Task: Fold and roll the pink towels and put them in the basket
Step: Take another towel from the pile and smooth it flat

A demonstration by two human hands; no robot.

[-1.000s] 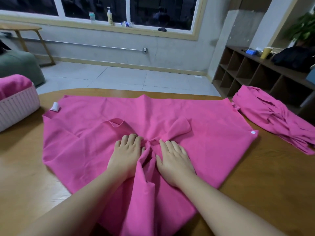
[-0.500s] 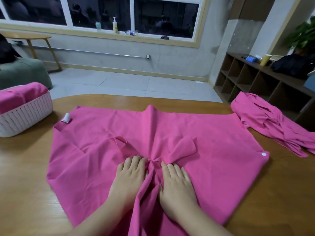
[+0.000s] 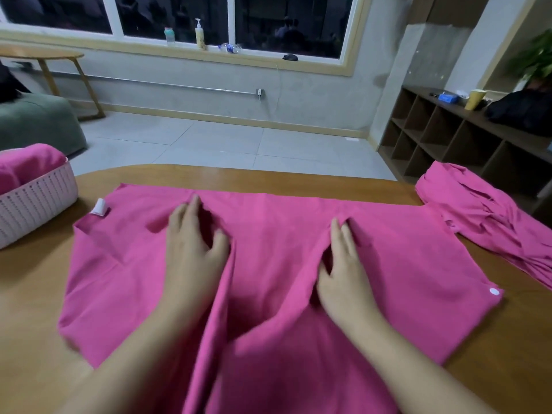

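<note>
You've got both palms flat on the pink towel (image 3: 268,249), left hand (image 3: 191,249) and right hand (image 3: 343,264) gripping nothing. Push outward to the corners so those ridges go. It's spread mid-tabletop, bright pink, near edge draping off, white tag (image 3: 100,207) by the basket (image 3: 35,201).

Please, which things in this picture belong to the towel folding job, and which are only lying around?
For the job:
spread towel
crumpled towel
basket
left hand
right hand

Lying around:
yellow cup
pump bottle
black bag
blue box
</note>
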